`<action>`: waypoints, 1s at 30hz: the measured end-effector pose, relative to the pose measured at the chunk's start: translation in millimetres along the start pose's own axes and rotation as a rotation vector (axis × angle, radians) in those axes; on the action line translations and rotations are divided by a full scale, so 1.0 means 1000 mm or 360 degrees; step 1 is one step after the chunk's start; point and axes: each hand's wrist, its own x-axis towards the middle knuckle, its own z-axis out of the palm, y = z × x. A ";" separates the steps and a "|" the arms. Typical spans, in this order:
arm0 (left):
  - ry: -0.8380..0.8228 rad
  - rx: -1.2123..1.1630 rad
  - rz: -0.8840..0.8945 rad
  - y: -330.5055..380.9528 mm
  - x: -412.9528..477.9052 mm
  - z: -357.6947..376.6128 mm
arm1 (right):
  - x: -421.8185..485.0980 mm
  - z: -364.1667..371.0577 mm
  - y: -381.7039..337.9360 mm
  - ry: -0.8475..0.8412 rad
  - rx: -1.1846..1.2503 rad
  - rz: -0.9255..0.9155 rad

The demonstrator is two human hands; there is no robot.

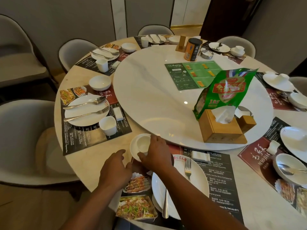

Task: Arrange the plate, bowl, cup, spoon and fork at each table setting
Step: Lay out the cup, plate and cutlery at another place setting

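At the near setting a white plate (197,183) lies on a dark placemat (221,178), with a fork (188,168) and a spoon (165,206) on it. Left of the plate, a white cup (142,144) sits inside a white bowl (133,151). My right hand (157,154) grips the cup from its right side, thumb on the near rim. My left hand (116,168) hovers just left of the bowl, fingers relaxed, holding nothing. The setting to the left has a plate (86,110), bowl (100,83) and cup (108,125) laid out.
A large white turntable (149,100) fills the table's middle, carrying a wooden tissue box (219,128), a green bag (222,92), a menu card (194,74) and a canister (192,49). More settings ring the table; grey chairs (21,130) stand around it.
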 end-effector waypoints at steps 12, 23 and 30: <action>-0.0179 -0.0405 -0.0128 0.018 0.015 0.009 | -0.017 -0.052 0.020 0.0243 0.0712 0.0122; -0.0095 -0.0333 -0.0086 0.029 0.009 0.017 | -0.066 -0.112 0.110 0.0434 0.0687 0.0353; 0.0058 -0.0064 -0.0092 0.039 0.004 0.022 | -0.101 -0.138 0.168 0.0251 0.0233 0.0381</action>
